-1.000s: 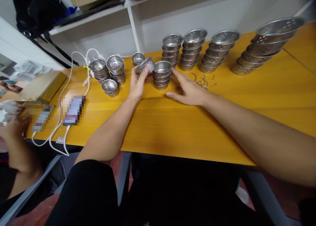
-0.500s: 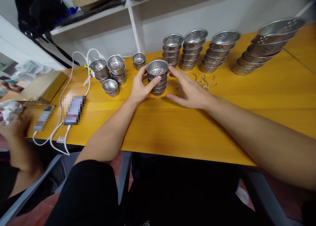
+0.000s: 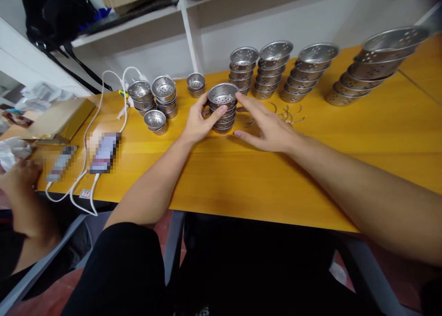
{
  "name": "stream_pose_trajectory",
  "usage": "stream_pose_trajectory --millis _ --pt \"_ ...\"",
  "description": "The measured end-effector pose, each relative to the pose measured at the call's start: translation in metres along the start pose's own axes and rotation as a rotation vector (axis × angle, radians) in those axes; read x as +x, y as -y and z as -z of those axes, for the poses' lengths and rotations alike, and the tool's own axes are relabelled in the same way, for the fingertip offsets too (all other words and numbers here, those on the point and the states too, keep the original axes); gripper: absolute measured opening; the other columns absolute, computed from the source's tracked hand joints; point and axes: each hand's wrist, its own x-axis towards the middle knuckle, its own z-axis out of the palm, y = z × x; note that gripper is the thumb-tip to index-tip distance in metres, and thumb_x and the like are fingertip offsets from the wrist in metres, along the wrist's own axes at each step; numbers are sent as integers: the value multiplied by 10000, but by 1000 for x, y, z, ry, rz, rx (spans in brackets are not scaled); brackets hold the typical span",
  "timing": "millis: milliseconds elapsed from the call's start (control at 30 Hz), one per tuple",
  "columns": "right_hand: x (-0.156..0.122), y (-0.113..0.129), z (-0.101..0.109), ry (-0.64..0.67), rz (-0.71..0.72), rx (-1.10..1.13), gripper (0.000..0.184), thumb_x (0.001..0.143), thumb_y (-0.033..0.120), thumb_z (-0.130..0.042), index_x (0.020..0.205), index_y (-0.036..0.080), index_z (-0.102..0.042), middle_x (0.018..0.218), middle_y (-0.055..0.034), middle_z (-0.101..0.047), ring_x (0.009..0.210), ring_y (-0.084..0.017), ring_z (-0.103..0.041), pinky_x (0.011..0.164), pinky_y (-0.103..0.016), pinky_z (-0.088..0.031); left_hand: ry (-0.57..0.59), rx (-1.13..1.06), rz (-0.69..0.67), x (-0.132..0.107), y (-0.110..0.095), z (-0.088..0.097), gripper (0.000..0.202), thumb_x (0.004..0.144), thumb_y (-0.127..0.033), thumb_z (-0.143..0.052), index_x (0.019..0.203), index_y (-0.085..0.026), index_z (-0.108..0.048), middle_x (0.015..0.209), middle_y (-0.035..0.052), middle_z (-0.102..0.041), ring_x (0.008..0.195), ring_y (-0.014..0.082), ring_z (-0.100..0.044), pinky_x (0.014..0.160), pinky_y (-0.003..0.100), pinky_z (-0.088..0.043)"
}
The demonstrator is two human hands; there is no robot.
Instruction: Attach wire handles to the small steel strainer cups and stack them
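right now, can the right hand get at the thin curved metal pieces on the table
Probably yes: the right hand is open and appears to hold nothing, and the curved metal pieces lie just beyond it, with no cup stack between them.

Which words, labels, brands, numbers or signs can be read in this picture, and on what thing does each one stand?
"39", probably: label at the table's front edge; the second digit is blurred.
Phones: screens pixelated, unreadable.
White marks on black clothing, at the bottom of the picture: too small and cut off to read.
Cups: no lettering that I can see.
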Motion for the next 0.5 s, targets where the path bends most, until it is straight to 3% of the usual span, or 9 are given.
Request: stream_pose_trajectory --millis 233,400,500 --pt "1 6 1 -36 -11 -2 919 1241 608 -606 2021 364 -184 2025 -75 -380 1831 -489 -436 1497 -754 -411 -6 54 27 3 -2 -3 890 1042 -934 -714 1643 -283 -624 1663 163 -761 1604 398 -734 1407 660 -558" --pt "1 -1 -4 22 -36 -1 1103 1190 660 -673 2030 346 -31 2068 -79 -255 1862 -517 -353 1512 -786 -355 0 99 53 -2 0 -10 909 1059 -950 -656 1679 -292 -561 1714 171 -703 1657 393 -678 1440 634 -517" --pt "0 -10 -9 13 -33 -13 1189 1163 728 -684 2024 338 36 2089 -91 -159 1897 -531 -242 1522 -815 -292 -59 147 110 -8 8 -16 1163 938 -1004 -772 1780 -288 -410 1840 225 -548 1749 433 -571 1469 644 -486"
